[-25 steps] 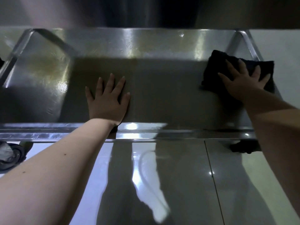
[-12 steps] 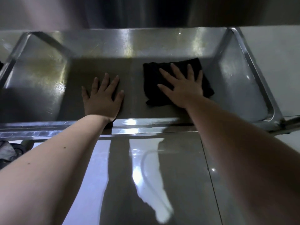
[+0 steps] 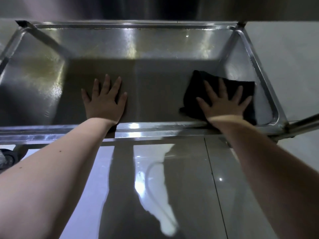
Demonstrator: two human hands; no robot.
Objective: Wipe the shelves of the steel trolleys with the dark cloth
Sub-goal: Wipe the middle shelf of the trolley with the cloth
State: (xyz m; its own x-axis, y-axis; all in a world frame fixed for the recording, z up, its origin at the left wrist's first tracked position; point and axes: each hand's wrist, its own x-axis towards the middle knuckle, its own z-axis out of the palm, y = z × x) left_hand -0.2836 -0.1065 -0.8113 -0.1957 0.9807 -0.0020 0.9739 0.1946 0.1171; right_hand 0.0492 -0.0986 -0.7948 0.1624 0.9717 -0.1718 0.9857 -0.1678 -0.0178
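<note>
Head view of a low steel trolley shelf during wiping. The right hand lies flat, fingers spread, on the dark cloth, pressing it against the shelf floor at the near right end, just beside the raised right rim. The hand grips nothing; it holds the cloth down by palm pressure alone. The left hand also lies flat and spread, bare on the steel near the middle of the shelf, well apart from the right hand and apparently bracing the person's weight. Both wrists cross the near rim. A yellowish film shows on the left part of the shelf floor, and a similar tint runs along the far wall; by this evidence the left portion seems not yet cleaned. The glossy tiled floor lies below, and a caster wheel shows at the near left edge.

Risks, as judged from this position: since the cloth is only pinned by an open palm, a fast stroke may let it bunch or slip out from under the fingers, leaving streaks. The rounded right corner may be skipped if the cloth's edge rides up the rim. Weight on the left hand may roll the trolley on its wheels if they are unlocked; whether they are locked cannot be told.
</note>
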